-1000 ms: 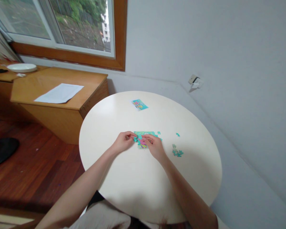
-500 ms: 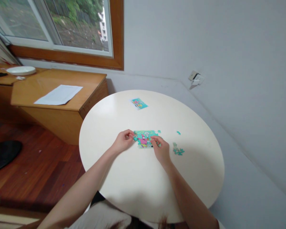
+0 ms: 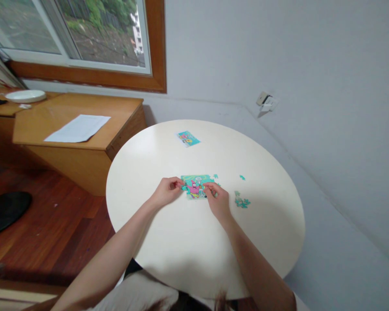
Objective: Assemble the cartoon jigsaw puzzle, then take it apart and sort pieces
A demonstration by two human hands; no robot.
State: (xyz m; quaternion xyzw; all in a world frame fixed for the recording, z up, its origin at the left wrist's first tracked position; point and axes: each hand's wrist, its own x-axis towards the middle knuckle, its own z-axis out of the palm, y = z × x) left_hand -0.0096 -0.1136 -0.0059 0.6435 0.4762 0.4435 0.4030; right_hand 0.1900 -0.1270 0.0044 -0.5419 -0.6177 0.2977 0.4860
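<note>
A small, partly joined jigsaw puzzle [image 3: 196, 185] with a teal cartoon picture lies in the middle of a round cream table [image 3: 168, 242]. My left hand [image 3: 166, 191] rests at the puzzle's left edge, fingers curled and pinching that edge. My right hand [image 3: 218, 199] sits on the puzzle's lower right part, fingertips pressed together on the pieces there. Loose teal pieces [image 3: 241, 201] lie to the right of my right hand, and one single piece [image 3: 242, 177] lies farther back.
A small picture card [image 3: 188, 138] lies near the table's far edge. A wooden cabinet [image 3: 81, 142] stands at the left with a sheet of paper [image 3: 78, 128] and a white plate [image 3: 25, 95]. The grey wall runs close behind, with a wall fitting [image 3: 266, 103].
My right hand has slid from the puzzle's centre to its lower right part, uncovering the picture. My left hand has stayed at the left edge.
</note>
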